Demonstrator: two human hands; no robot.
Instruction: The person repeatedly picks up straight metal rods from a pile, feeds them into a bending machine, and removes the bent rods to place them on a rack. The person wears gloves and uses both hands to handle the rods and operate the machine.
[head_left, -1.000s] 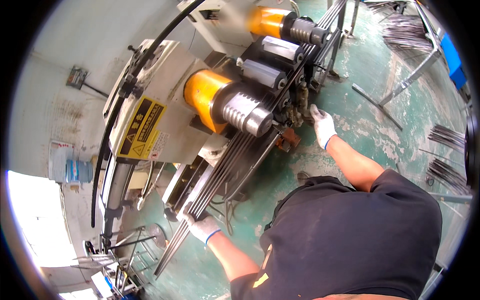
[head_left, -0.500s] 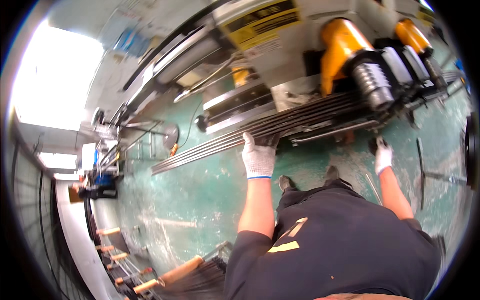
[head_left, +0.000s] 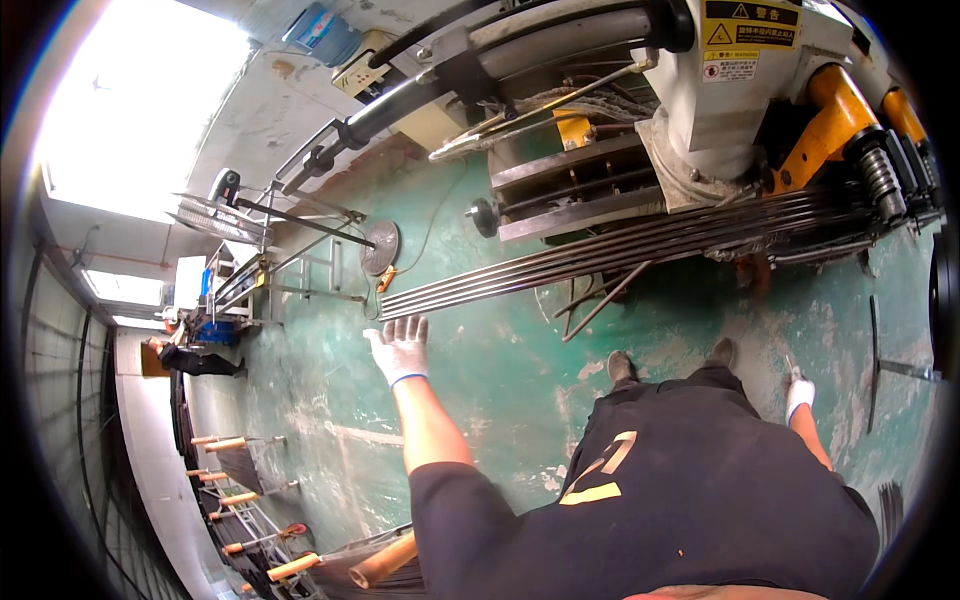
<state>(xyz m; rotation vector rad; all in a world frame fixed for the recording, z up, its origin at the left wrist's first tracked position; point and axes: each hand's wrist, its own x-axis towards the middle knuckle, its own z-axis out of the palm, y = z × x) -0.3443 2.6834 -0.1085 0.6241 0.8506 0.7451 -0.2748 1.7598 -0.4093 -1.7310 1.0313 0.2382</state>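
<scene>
Your left grip [head_left: 398, 350] is a gloved hand with the fingers straight and spread, closed round nothing, at the lower edge of the free ends of the metal rods [head_left: 560, 265]; you cannot tell whether the fingertips touch them. You can make out at least four rods, lying side by side; they overlap too much for an exact count. They run in one bundle from your left hand up and right, past the front of one grey machine [head_left: 725, 125], to its rollers. Your right grip [head_left: 800, 394], also gloved, is low beside your body, well apart from the rods; it is too small to tell whether it holds anything.

The machine carries two orange arms [head_left: 838, 120] and one yellow-and-black warning label [head_left: 748, 25]. Beneath the rods, slanting metal bars [head_left: 607, 303] stand between the bundle and your two shoes [head_left: 621, 368]. One metal stand [head_left: 873, 360] is on the green floor [head_left: 480, 390] just beyond your right hand.

Near the rod ends lie one round grey disc [head_left: 381, 248] and one small orange object [head_left: 386, 279]. Farther left you have one other person [head_left: 195, 361] in dark clothing, and at lower left at least four wood-coloured rolls [head_left: 385, 560].
</scene>
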